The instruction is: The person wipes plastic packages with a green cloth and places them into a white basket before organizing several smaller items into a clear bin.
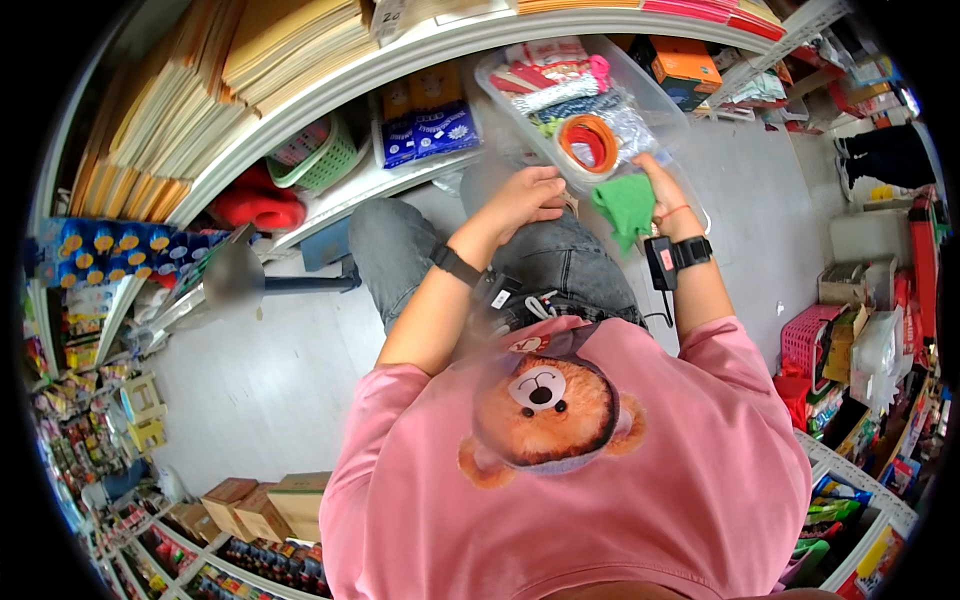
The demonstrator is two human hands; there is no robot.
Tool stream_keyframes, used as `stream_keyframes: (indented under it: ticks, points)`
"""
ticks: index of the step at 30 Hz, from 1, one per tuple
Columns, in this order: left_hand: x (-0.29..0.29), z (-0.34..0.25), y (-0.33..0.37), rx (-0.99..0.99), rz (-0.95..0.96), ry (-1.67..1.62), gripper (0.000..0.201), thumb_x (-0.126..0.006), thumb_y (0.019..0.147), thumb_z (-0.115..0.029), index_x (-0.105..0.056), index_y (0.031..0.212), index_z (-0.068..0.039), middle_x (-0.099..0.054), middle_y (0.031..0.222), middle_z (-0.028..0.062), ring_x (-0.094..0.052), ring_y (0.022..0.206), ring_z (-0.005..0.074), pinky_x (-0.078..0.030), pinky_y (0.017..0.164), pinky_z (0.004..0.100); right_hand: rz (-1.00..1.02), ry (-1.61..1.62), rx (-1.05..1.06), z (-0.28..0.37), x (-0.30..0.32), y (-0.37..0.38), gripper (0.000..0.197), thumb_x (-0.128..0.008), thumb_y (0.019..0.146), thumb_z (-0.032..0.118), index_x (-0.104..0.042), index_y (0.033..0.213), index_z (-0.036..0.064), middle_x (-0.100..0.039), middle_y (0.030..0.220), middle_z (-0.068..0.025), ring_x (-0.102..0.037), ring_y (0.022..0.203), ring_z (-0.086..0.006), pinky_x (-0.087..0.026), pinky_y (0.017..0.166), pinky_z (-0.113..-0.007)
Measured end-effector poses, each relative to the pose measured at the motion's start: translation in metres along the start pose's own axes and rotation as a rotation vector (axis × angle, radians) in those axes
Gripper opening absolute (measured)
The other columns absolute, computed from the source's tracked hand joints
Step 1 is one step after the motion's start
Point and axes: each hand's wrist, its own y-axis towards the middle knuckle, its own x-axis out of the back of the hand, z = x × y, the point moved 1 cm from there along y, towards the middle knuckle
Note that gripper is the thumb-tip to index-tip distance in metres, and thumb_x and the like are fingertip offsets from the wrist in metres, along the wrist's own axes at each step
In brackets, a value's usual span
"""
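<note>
My right hand [664, 190] is closed on a green cloth [625, 208], which hangs down at the near corner of a clear plastic bin [665, 105]. A strap with a small black box is on that wrist. My left hand [528, 203] is held over my lap, its fingers loosely bent and apart with nothing in them. Inside the bin, next to the cloth, lie an orange-rimmed roll of tape [587, 144], clear plastic packets [625, 122], a pink-and-white bundle of cord [558, 92] and red-and-white packages [540, 62].
A white shelf [355, 195] ahead carries blue packets [430, 134], a green basket [318, 160] and a red item [258, 205]. Brown envelopes [180, 110] are stacked above. Cardboard boxes [265, 508] stand behind left; a pink basket [806, 340] is at right. Another person's legs [885, 155] show far right.
</note>
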Motion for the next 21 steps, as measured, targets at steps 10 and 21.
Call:
stream_keyframes:
  ticks: [10, 21]
  points:
    - [0.017, 0.005, 0.034, -0.051, -0.254, -0.105, 0.022, -0.065, 0.087, -0.018, -0.061, 0.108, -0.009, -0.065, 0.091, 0.0004, -0.062, 0.072, 0.0094, -0.052, 0.060, 0.0220, -0.059, 0.246, -0.113, 0.050, -0.108, -0.020, 0.033, -0.066, 0.084, 0.030, -0.064, 0.090, -0.0020, -0.065, 0.076, -0.0087, -0.063, 0.059, -0.0192, -0.051, 0.051, -0.033]
    - [0.006, 0.011, 0.069, -0.082, -0.355, -0.026, 0.021, -0.059, 0.085, -0.005, -0.059, 0.106, -0.005, -0.066, 0.097, 0.0055, -0.067, 0.082, 0.0175, -0.058, 0.067, 0.0292, -0.109, 0.150, -0.143, 0.050, -0.076, -0.030, 0.050, -0.073, 0.077, 0.043, -0.067, 0.095, -0.0036, -0.066, 0.081, -0.0102, -0.063, 0.066, -0.0179, -0.050, 0.056, -0.034]
